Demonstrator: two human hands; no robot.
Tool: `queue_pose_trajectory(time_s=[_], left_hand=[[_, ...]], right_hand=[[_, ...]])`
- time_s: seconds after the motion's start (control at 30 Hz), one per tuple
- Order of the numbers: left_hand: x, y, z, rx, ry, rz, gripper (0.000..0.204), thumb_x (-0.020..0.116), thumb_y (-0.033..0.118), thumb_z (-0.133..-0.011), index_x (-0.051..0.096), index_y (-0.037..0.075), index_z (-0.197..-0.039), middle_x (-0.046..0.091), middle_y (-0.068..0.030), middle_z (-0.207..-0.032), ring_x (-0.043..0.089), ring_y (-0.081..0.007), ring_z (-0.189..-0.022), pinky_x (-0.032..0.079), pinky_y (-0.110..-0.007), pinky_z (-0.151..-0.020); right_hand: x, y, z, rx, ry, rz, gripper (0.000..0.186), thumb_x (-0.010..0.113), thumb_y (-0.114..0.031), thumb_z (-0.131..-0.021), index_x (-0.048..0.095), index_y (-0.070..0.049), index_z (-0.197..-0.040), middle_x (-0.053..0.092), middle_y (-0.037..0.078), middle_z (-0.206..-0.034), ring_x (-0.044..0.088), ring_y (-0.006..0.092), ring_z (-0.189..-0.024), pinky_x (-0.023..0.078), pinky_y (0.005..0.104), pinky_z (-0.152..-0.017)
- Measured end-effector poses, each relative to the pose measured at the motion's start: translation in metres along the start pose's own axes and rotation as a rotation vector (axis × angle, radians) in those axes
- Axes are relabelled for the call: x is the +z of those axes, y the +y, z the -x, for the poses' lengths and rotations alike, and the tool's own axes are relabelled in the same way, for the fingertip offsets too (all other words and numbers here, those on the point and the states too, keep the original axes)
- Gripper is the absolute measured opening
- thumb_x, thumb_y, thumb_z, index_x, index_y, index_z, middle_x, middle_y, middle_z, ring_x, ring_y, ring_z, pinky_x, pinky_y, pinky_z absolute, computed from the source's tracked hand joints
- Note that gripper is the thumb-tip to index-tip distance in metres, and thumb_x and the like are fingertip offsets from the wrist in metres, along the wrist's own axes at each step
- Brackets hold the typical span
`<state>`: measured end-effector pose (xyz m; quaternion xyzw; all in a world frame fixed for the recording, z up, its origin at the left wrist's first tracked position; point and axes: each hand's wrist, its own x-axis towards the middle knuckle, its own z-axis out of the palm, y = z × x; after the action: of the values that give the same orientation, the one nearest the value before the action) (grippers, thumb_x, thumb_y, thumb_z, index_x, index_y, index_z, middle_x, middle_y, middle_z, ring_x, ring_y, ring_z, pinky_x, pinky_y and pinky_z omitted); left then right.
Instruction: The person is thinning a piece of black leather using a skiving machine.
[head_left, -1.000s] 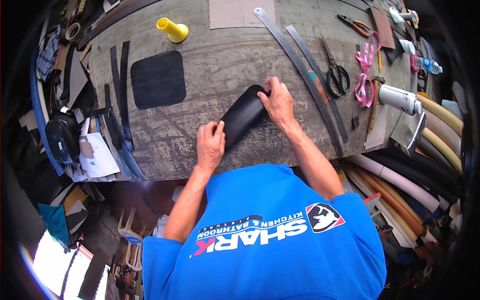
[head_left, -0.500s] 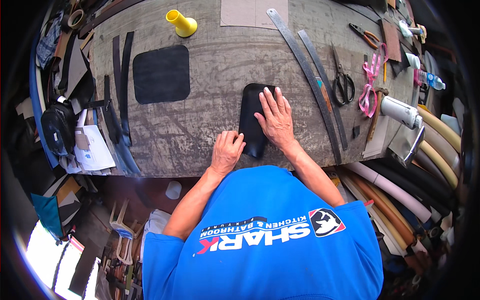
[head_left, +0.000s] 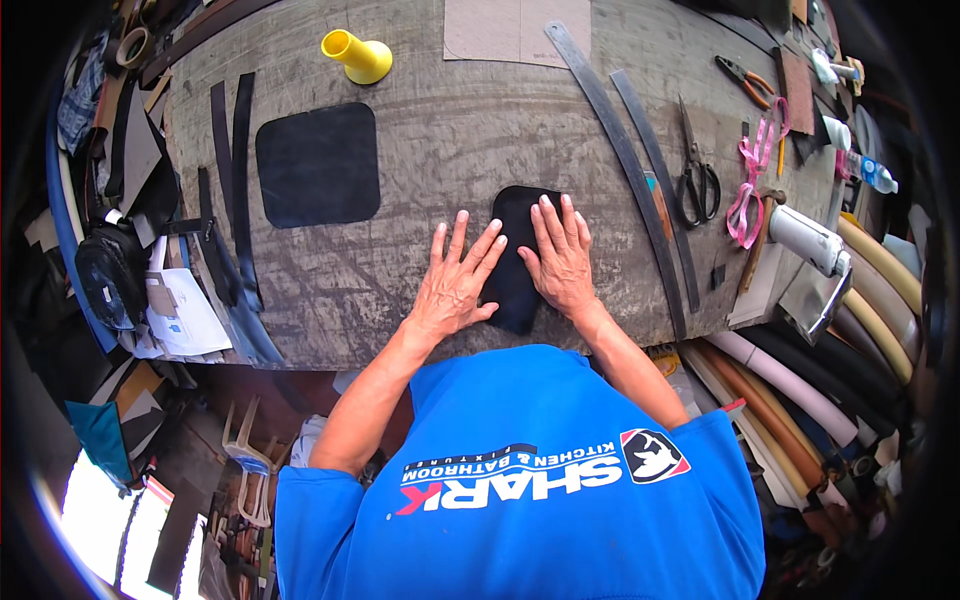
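A narrow black leather piece [head_left: 515, 262] with rounded corners lies on the worn table near its front edge. My right hand [head_left: 562, 262] rests flat along its right side, fingers stretched forward and thumb on the black surface. On the left side, my left hand [head_left: 450, 285] is spread open, mostly over the tabletop, its fingertips and thumb at the piece's edge. Neither hand grips anything. A wider black leather panel [head_left: 318, 165], also round-cornered, lies flat farther left. Parts of the narrow piece are covered by my right hand.
Right of my hands lie a long metal ruler [head_left: 622, 150], a shorter one, scissors [head_left: 697, 180], pliers [head_left: 745, 80] and pink ribbon [head_left: 745, 215]. A yellow cone-like holder [head_left: 360, 60] stands far left. Dark strips [head_left: 243, 190] lie at left. Material rolls [head_left: 775, 375] fill the lower right.
My left hand has opened from curled fingers, spreading out and moving forward at the piece's left edge. My right hand stays flat on the piece. The whole view has shifted slightly.
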<state>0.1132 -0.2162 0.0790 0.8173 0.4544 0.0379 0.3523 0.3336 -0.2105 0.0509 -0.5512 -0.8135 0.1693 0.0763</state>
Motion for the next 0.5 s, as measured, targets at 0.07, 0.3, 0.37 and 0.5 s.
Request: queue_pose_trajectory(time_s=[0.07, 0.3, 0.37, 0.5], left_hand=[[0.0006, -0.0014, 0.0000, -0.001, -0.008, 0.012, 0.111, 0.088, 0.034, -0.060, 0.031, 0.010, -0.152, 0.018, -0.0070, -0.162, 0.005, -0.0422, -0.149, 0.014, -0.062, -0.118], [0.0026, -0.0027, -0.0009, -0.004, -0.016, 0.025, 0.112, 0.088, 0.035, -0.059, 0.031, 0.010, -0.152, 0.016, -0.0081, -0.163, 0.003, -0.0426, -0.149, 0.012, -0.063, -0.117], [0.0035, -0.0034, -0.0008, -0.004, -0.026, 0.019, 0.113, 0.088, 0.036, -0.059, 0.030, 0.010, -0.152, 0.015, -0.0083, -0.163, 0.003, -0.0424, -0.149, 0.011, -0.063, -0.117], [0.0102, -0.0090, 0.0025, -0.009, 0.012, 0.046, 0.113, 0.088, 0.039, -0.060, 0.029, 0.011, -0.152, 0.014, -0.0080, -0.163, 0.003, -0.0415, -0.149, 0.010, -0.061, -0.119]], right_hand=[[0.0012, 0.0004, 0.0005, -0.004, 0.010, -0.004, 0.067, 0.062, -0.032, -0.092, 0.037, -0.005, -0.148, 0.029, 0.010, -0.158, 0.018, 0.0343, -0.149, 0.019, 0.0459, -0.117], [0.0014, 0.0016, -0.0005, -0.007, 0.009, 0.011, 0.067, 0.062, -0.032, -0.092, 0.037, -0.006, -0.149, 0.029, 0.010, -0.159, 0.018, 0.0336, -0.149, 0.019, 0.0451, -0.117], [-0.0003, 0.0014, -0.0009, -0.007, -0.004, 0.016, 0.066, 0.062, -0.033, -0.092, 0.038, -0.007, -0.148, 0.029, 0.009, -0.158, 0.019, 0.0335, -0.149, 0.019, 0.0451, -0.117], [0.0000, 0.0021, -0.0018, -0.010, 0.009, -0.009, 0.066, 0.062, -0.035, -0.092, 0.040, -0.008, -0.148, 0.030, 0.007, -0.158, 0.019, 0.0333, -0.149, 0.020, 0.0454, -0.116]])
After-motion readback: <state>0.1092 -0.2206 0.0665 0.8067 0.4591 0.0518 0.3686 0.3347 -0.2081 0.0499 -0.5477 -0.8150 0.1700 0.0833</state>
